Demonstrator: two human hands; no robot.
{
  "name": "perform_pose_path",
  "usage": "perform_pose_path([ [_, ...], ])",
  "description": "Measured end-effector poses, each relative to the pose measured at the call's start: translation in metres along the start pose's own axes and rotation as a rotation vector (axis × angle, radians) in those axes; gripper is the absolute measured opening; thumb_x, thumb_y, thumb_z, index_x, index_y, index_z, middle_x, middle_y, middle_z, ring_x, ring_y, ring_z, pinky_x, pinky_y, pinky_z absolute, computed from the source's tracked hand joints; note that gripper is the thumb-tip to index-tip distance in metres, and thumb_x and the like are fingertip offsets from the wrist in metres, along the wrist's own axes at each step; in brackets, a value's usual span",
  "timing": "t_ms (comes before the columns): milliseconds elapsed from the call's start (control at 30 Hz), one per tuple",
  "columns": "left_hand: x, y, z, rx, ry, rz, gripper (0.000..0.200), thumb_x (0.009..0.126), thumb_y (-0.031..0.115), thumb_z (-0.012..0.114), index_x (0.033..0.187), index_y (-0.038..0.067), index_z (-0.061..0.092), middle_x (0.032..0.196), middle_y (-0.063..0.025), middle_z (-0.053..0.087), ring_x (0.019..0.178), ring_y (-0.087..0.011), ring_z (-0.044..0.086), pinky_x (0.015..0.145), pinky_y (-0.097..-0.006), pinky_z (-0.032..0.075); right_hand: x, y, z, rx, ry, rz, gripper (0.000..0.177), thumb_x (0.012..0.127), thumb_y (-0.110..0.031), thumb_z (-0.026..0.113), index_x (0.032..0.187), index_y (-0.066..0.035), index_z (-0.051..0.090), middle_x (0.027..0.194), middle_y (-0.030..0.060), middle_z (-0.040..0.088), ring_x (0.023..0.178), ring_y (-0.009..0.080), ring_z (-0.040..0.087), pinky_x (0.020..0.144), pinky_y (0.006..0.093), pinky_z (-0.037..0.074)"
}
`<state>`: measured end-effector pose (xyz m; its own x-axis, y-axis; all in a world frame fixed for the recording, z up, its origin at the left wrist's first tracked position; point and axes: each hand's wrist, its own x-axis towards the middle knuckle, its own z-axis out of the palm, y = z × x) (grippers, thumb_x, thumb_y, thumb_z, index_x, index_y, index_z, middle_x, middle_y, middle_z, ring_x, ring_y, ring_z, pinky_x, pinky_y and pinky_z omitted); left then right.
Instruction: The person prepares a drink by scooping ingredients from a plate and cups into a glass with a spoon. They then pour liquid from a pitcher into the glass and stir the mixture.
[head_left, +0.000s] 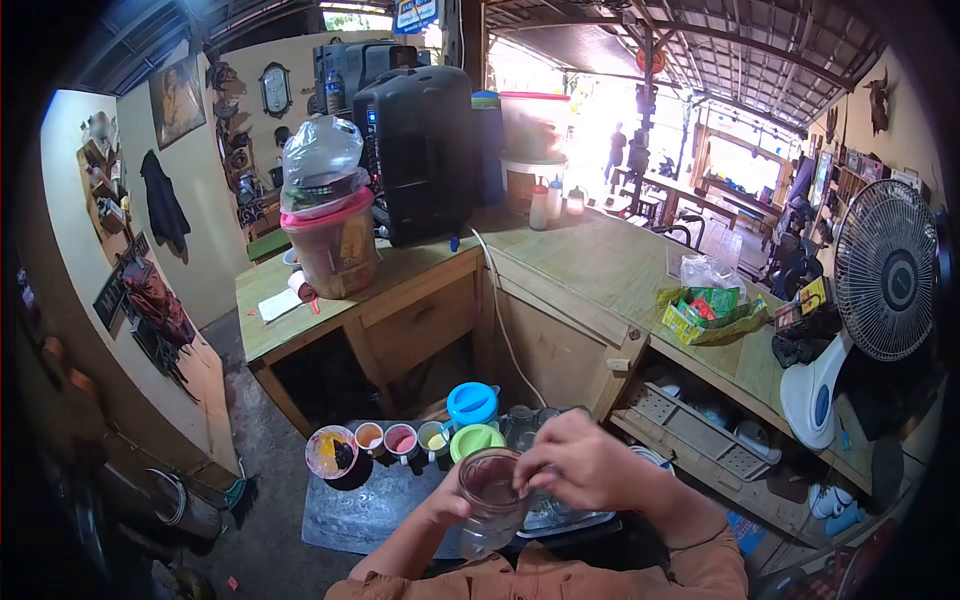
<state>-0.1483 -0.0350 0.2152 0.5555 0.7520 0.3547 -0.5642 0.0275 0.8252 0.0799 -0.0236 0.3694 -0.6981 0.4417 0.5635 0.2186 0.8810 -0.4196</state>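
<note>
A clear glass jar [490,508] with a wide round mouth is tilted a little in front of my chest. My left hand [450,503] is wrapped round its left side. Over the rim, my right hand [580,462] has its fingers pinched together at the jar's mouth; what they hold, if anything, is hidden. Just beyond the jar stand a green-lidded container [477,440] and a blue-lidded pitcher [472,402]. To the left are a bowl with yellow and dark contents [331,453] and cups with orange [369,437], pink [401,440] and pale yellow [434,438] contents.
A grey metal work surface [340,510] lies under the cups. Behind it runs an L-shaped wooden counter [570,250] bearing a black speaker [415,150], a pink-rimmed tub [335,245], squeeze bottles [540,205], a basket of packets [705,315] and a fan [888,270]. Glassware [522,425] stands near my right hand.
</note>
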Motion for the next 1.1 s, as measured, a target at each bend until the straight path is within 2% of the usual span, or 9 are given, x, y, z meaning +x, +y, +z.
perform_pose_path([
  [67,0.003,0.0,0.001,-0.124,-0.131,-0.106,0.109,0.057,0.077,0.066,0.125,-0.006,0.049,0.104,-0.0164,0.062,0.095,-0.0313,0.061,0.089,-0.0392,0.044,0.002,0.004,0.001,0.082,-0.058,0.024,0.015,0.085,-0.015,0.066,0.099,-0.013,0.068,0.089,0.007,0.06,0.087,0.026,0.054,0.083,0.037,0.041],
  [233,0.006,-0.029,0.004,-0.469,-0.387,-0.129,0.115,0.051,0.087,0.067,0.122,-0.003,0.051,0.098,-0.0176,0.064,0.082,-0.0304,0.063,0.074,-0.0387,0.047,0.009,0.018,0.002,0.311,-0.088,0.004,0.017,0.088,-0.014,0.064,0.104,-0.015,0.07,0.091,0.0064,0.058,0.09,0.025,0.052,0.086,0.037,0.04],
  [333,0.018,-0.044,0.021,-0.994,-0.784,0.063,0.112,0.056,0.075,0.076,0.123,-0.01,0.048,0.097,-0.0201,0.062,0.087,-0.0361,0.063,0.07,-0.0406,0.05,0.014,0.018,0.03,0.47,-0.306,0.027,0.014,0.091,-0.012,0.06,0.101,-0.01,0.068,0.094,0.0066,0.061,0.1,0.0247,0.055,0.091,0.038,0.04],
  [467,0.01,-0.042,0.021,-0.984,-0.756,-0.03,0.111,0.056,0.073,0.078,0.124,-0.009,0.047,0.098,-0.0209,0.061,0.087,-0.0369,0.062,0.07,-0.042,0.051,0.014,0.032,0.011,0.75,-0.046,-0.032,0.016,0.089,0.001,0.056,0.101,-0.003,0.065,0.1,0.0082,0.067,0.092,0.0205,0.061,0.081,0.0335,0.049],
  [633,-0.002,-0.031,0.012,-0.965,-0.711,-0.2,0.11,0.056,0.069,0.08,0.126,-0.009,0.046,0.1,-0.0223,0.06,0.089,-0.0382,0.062,0.071,-0.0442,0.051,0.012,0.022,0.046,0.673,-0.297,0.102,0.009,0.091,-0.006,0.058,0.098,-0.004,0.063,0.094,0.0092,0.064,0.093,0.0222,0.061,0.084,0.0344,0.046],
  [767,-0.011,-0.014,-0.003,-0.953,-0.552,-0.406,0.108,0.057,0.064,0.082,0.127,-0.01,0.044,0.104,-0.0241,0.058,0.091,-0.0394,0.062,0.076,-0.0475,0.053,0.001,0.028,0.019,0.645,0.055,0.196,0.009,0.094,-0.012,0.055,0.096,-0.006,0.063,0.096,0.0082,0.065,0.088,0.0219,0.06,0.083,0.0335,0.044],
  [967,-0.02,0.025,-0.018,-0.189,-0.054,-0.28,0.096,0.062,0.047,0.082,0.133,-0.006,0.045,0.121,-0.0203,0.058,0.106,-0.0297,0.061,0.087,-0.0436,0.052,0.0,0.014,0.023,0.294,-0.151,0.19,0.008,0.09,-0.012,0.058,0.095,-0.008,0.063,0.087,0.0068,0.067,0.083,0.0245,0.059,0.082,0.0351,0.042],
  [1033,-0.014,0.043,-0.014,0.448,-0.034,-0.126,0.088,0.068,0.038,0.083,0.135,-0.005,0.045,0.124,-0.0123,0.058,0.107,-0.0218,0.06,0.095,-0.0366,0.048,-0.009,0.017,0.013,0.256,-0.005,0.235,0.01,0.09,-0.013,0.059,0.097,-0.007,0.062,0.095,0.0094,0.067,0.083,0.026,0.059,0.082,0.0358,0.042],
  [1100,-0.013,0.053,0.002,0.424,0.069,-0.155,0.081,0.067,0.029,0.086,0.131,-0.005,0.049,0.122,-0.012,0.061,0.106,-0.0199,0.06,0.095,-0.0346,0.048,-0.012,0.019,0.018,0.331,-0.039,0.296,0.012,0.091,-0.013,0.058,0.099,-0.005,0.061,0.093,0.0093,0.066,0.084,0.0256,0.06,0.081,0.0356,0.043],
])
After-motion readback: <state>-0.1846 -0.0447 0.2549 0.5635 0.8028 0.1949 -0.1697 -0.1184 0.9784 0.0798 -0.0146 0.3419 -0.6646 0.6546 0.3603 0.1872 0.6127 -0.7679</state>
